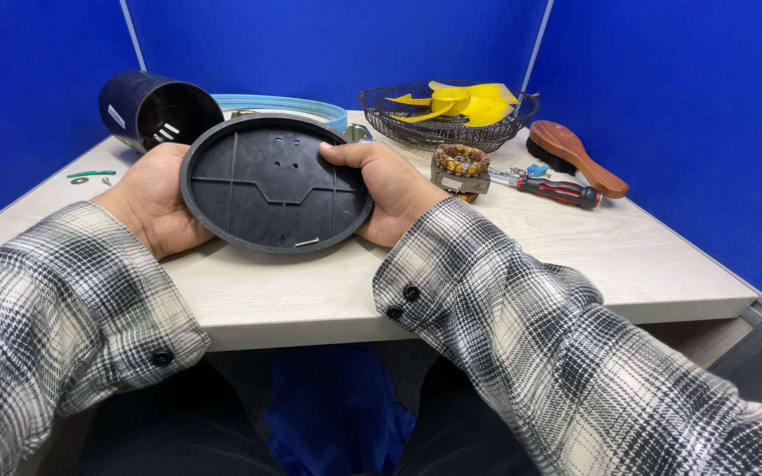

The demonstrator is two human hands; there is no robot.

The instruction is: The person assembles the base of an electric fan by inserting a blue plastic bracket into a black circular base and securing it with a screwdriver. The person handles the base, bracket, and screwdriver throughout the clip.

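A round black plastic plate [271, 189] with moulded ribs and small holes is held tilted toward me above the pale wooden table [575, 264]. My left hand [153, 198] grips its left edge from behind. On the right edge sits my right hand [385, 189], thumb pressed on the plate's face. Both sleeves are black-and-white plaid.
Behind the plate lie a dark blue cylinder [156, 107] on its side and a light blue ring [302, 106]. A wire basket [443, 123] holds yellow fan blades [460, 101]. To the right are a copper-wound motor part [460, 167], a red-handled screwdriver [557, 189] and a wooden brush [579, 154]. Blue partitions enclose the desk.
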